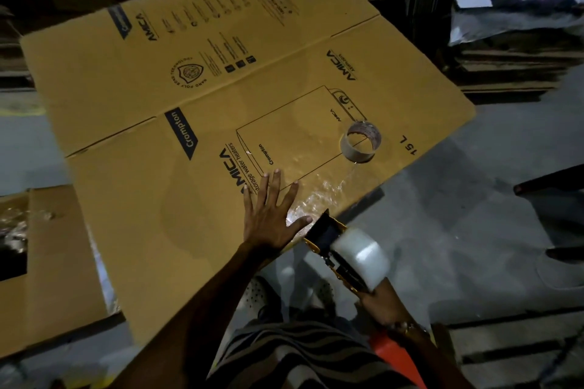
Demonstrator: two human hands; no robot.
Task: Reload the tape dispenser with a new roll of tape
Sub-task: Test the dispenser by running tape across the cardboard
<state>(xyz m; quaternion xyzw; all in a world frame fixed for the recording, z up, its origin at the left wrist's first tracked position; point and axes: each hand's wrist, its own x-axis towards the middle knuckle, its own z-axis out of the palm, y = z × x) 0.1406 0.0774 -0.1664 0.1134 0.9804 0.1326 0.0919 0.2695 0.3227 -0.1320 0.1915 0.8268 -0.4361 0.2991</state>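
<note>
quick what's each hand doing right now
Left hand: open, flat on the flattened brown cardboard box.
Right hand: closed on the yellow-and-black tape dispenser.

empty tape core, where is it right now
In the head view the empty tape core lies on the flattened cardboard box, toward its right edge beside the "15 L" print, beyond the left hand.

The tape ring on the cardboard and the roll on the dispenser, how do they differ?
The ring is a thin, nearly bare core you can see through; the roll is thick, full and milky white. The ring lies loose on the cardboard; the roll sits mounted on the dispenser, gripped by the right hand. Both are round and similar in width.
</note>
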